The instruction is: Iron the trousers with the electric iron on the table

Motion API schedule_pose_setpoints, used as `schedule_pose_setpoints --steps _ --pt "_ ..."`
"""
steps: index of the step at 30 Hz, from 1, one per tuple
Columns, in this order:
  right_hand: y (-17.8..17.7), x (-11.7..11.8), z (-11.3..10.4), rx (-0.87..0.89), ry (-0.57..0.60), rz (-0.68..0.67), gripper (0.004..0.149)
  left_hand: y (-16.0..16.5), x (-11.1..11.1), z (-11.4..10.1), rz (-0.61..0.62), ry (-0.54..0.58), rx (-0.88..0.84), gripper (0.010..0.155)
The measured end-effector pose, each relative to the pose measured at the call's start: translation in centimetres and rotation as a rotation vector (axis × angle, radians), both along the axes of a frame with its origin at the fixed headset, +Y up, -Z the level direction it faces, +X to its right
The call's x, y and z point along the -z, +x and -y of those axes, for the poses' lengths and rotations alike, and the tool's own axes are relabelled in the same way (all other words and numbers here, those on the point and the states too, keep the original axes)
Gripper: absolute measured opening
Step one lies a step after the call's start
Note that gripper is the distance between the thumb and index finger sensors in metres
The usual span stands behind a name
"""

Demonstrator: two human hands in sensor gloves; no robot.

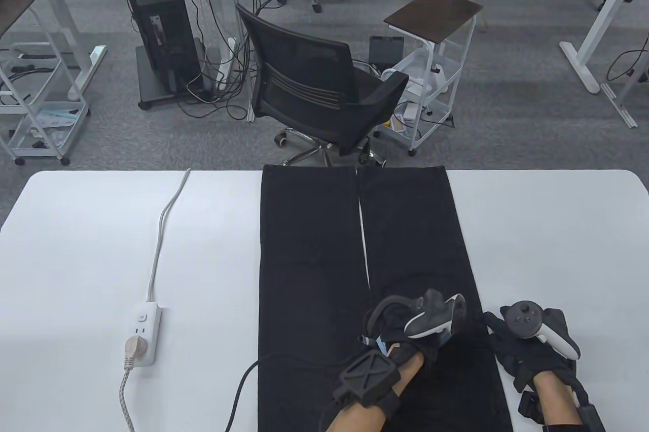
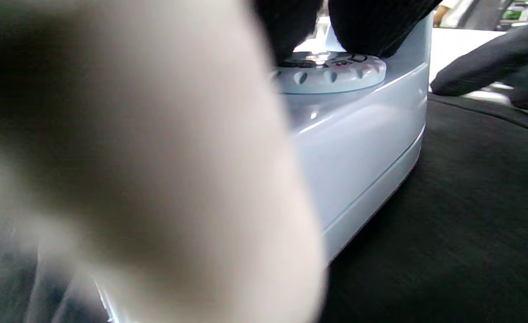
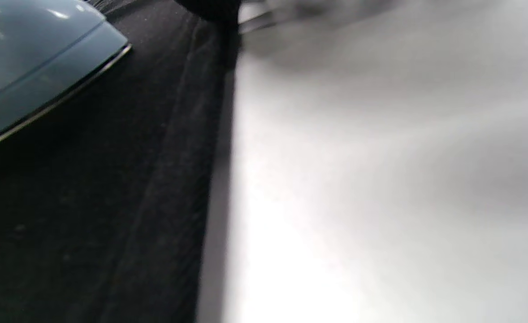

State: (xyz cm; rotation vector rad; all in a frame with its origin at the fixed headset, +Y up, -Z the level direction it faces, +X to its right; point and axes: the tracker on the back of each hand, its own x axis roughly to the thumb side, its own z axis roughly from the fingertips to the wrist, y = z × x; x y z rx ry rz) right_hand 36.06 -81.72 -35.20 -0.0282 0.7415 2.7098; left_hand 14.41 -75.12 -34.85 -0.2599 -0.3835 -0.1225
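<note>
Left wrist view: fingers (image 2: 371,27) grip iron (image 2: 358,148).

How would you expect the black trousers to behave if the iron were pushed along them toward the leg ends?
The trousers look like soft, floppy cloth lying flat on the smooth white table, so they would probably slide or bunch ahead of the iron. The right hand resting at their edge likely helps pin them.

Left hand (image 1: 400,323) reaching forward, fingers (image 2: 371,27) curled down, gripping. Right hand (image 1: 527,346) beside it, palm down, fingers (image 2: 483,67) straight, flat on bench edge.
</note>
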Motion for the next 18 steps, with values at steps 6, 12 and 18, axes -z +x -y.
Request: schedule_pose_setpoints --steps 6,12,18 --pt "0.3 -0.2 -0.1 0.015 -0.006 0.000 0.056 1.2 -5.2 -0.3 0.157 0.025 0.022 0.050" --pt "0.6 -0.2 -0.1 0.037 -0.011 -0.002 0.056 1.1 -6.7 -0.8 0.248 0.103 0.019 0.050" --pt "0.5 -0.4 -0.1 0.043 -0.009 -0.002 0.057 -1.8 -5.3 -2.8 0.229 0.063 -0.157 0.049"
